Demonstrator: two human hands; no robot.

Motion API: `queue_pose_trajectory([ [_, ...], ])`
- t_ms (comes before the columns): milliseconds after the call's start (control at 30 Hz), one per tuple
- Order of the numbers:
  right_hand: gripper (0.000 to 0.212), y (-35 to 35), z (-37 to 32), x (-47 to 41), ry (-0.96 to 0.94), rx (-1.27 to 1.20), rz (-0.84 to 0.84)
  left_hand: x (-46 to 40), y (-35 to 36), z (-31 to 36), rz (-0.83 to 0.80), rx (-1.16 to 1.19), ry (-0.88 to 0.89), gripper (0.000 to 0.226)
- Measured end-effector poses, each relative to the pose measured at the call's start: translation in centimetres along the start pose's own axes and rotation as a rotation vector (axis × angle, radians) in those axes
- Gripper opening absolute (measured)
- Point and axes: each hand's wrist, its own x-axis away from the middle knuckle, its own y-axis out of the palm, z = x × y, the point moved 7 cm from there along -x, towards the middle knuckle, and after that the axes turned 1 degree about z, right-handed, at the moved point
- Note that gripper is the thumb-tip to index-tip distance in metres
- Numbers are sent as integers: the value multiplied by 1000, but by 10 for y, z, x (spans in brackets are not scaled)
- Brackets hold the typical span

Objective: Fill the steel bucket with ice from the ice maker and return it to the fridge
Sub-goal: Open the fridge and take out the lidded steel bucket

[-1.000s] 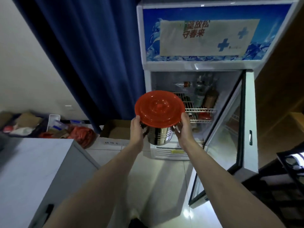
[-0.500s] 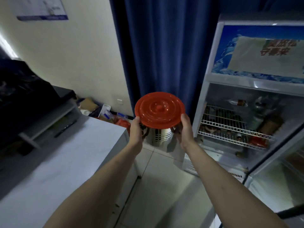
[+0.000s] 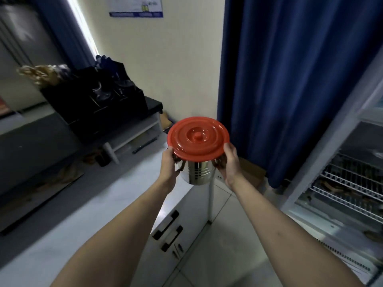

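Beige wall (image 3: 182, 59) behind; both hands, left hand (image 3: 169, 164) at nine o'clock, right hand (image 3: 230, 164) at three, grasp the ribbed steel bucket (image 3: 198, 172) with its round red lid (image 3: 198, 139).

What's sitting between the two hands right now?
In the head view, the steel bucket with its red lid on hangs between the left hand and right hand, gripped at its side handles.

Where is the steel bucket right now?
In the head view, the steel bucket sits mid-frame under its red lid, held between the left hand and right hand, above the white counter's edge, left of the open fridge.
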Motion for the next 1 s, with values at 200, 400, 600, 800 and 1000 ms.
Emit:
queue_pose_trajectory([
  [200,58,63,39,-10,101,35,-76,-19,-70,-3,79,-11,-62,34],
  [400,51,101,71,-14,161,72,-120,-29,-116,-15,104,28,-107,30],
  [600,42,114,99,-17,217,82,-85,-40,-142,-34,163,97,-176,23],
  [800,65,118,123,-20,262,118,-73,-44,-159,-51,175,115,-234,21],
  [1000,55,116,135,-20,293,130,-79,-50,-166,-71,195,119,-261,35],
])
